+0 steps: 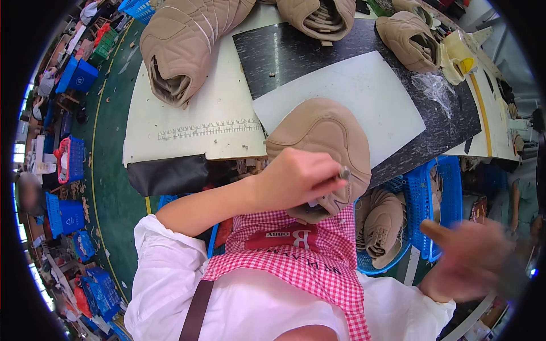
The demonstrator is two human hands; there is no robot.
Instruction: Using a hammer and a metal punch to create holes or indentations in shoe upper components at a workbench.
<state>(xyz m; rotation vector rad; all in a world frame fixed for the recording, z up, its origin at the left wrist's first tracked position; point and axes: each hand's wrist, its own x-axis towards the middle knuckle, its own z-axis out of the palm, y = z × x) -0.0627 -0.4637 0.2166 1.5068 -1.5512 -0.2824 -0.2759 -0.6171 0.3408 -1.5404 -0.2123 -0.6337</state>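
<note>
My left hand [298,179] is closed in a fist around a small tool with a silvery metal tip [344,172]. It presses against a beige quilted shoe upper [324,133] that lies over the table's near edge and reaches my red checked apron [296,258]. My right hand [475,261] is blurred at the lower right, away from the shoe upper and beside the blue basket. Its thumb sticks out and nothing shows in it.
The shoe upper lies partly on a white sheet [347,91] on a black mat [284,51] on the pale table [170,122]. More beige uppers [176,51] are piled at the table's far side. A blue basket [424,190] holds further uppers. Blue crates [71,159] stand on the green floor.
</note>
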